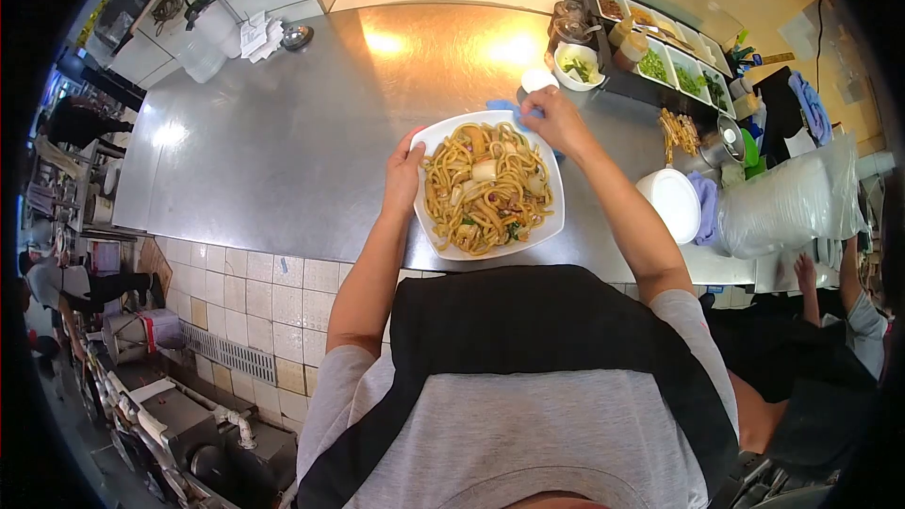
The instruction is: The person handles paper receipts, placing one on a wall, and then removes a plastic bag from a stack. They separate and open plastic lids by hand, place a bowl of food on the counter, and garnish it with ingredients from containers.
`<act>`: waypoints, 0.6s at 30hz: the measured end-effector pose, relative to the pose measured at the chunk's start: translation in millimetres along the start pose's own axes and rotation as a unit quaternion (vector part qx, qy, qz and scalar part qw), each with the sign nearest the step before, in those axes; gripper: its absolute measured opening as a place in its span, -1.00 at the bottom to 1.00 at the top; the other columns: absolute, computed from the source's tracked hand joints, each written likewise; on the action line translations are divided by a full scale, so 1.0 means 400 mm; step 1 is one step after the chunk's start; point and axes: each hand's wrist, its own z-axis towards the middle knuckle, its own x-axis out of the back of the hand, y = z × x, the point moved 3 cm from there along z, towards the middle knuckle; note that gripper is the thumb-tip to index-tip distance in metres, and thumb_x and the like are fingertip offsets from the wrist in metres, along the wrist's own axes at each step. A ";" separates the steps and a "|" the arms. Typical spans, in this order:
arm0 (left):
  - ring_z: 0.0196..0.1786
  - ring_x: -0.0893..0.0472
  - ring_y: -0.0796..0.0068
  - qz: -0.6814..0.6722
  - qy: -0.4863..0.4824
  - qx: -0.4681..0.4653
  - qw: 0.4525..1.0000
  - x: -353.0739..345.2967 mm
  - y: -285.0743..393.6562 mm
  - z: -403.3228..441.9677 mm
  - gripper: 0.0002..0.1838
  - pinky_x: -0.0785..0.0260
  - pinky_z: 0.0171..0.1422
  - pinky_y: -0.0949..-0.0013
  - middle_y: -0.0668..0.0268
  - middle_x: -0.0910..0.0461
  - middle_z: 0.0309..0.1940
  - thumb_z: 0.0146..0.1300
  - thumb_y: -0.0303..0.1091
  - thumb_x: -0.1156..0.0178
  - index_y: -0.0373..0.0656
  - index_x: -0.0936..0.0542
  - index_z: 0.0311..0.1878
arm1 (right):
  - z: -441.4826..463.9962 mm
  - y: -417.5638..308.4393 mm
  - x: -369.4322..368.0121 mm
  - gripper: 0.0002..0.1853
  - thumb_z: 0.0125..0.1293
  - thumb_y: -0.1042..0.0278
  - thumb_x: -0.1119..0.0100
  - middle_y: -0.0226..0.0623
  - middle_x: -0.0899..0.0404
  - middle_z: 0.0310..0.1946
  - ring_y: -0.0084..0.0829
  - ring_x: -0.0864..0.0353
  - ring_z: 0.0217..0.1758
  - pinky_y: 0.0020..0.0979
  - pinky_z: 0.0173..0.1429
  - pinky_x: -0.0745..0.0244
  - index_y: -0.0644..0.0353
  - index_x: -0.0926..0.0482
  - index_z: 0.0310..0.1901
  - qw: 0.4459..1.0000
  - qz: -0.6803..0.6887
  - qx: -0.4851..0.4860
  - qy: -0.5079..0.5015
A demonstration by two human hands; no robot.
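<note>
A white squarish plate (558,217) heaped with thick brown noodles (485,190) is at the near edge of the steel counter. My left hand (404,168) grips the plate's left rim, thumb on top. At the plate's upper right corner, my right hand (554,119) has its fingers bent and pressed together; what they hold, if anything, is too small to make out. A blue cloth (501,106) lies partly hidden behind the plate, close to my right fingers. Just beyond that hand are a small white round container (539,81) and a white bowl with green pieces (578,67).
A rack of topping trays (674,64) lines the counter's right back. White plates (671,205), a purple cloth (705,207) and plastic-wrapped containers (782,210) stand at right. Papers (259,38) lie at back left. Other people are at far left and lower right.
</note>
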 end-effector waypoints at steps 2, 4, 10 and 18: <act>-0.12 -0.52 0.55 0.004 -0.001 -0.006 1.000 0.001 -0.006 -0.001 -0.66 -0.35 0.01 0.50 0.27 -0.57 -0.11 0.31 -0.47 0.03 -0.25 -0.46 0.14 | 0.012 -0.013 -0.025 -0.87 0.02 0.39 -0.31 -0.17 -0.47 -0.26 -0.21 -0.53 -0.19 -0.29 -0.09 -0.45 0.14 -0.57 -0.38 1.000 0.021 0.009 0.012; -0.12 -0.52 0.55 0.013 0.004 -0.027 1.000 0.005 -0.014 0.006 -0.66 -0.36 0.00 0.50 0.27 -0.57 -0.11 0.30 -0.49 0.04 -0.27 -0.47 0.13 | 0.011 -0.031 -0.036 -0.83 0.03 0.39 -0.29 -0.17 -0.43 -0.23 -0.18 -0.53 -0.17 -0.25 -0.10 -0.46 0.12 -0.52 -0.33 1.000 -0.018 -0.005 0.001; -0.06 -0.53 0.52 0.041 0.050 -0.047 0.997 0.011 -0.018 -0.002 -0.62 -0.32 0.08 0.49 0.24 -0.59 -0.07 0.22 -0.50 -0.03 -0.32 -0.48 0.13 | -0.023 -0.029 -0.026 -0.78 0.03 0.41 -0.23 -0.09 -0.42 -0.19 -0.06 -0.54 -0.21 -0.17 -0.11 -0.45 0.16 -0.40 -0.31 0.994 -0.097 -0.041 0.005; -0.11 -0.55 0.46 0.046 0.133 -0.078 0.987 -0.001 -0.008 -0.049 -0.64 -0.36 0.04 0.44 0.18 -0.58 -0.13 0.19 -0.58 0.02 -0.36 -0.47 0.08 | -0.118 -0.023 0.021 -0.80 0.01 0.40 -0.21 -0.02 -0.49 -0.37 -0.04 -0.52 -0.23 -0.16 -0.14 -0.42 0.22 -0.38 -0.39 0.995 -0.073 -0.074 0.001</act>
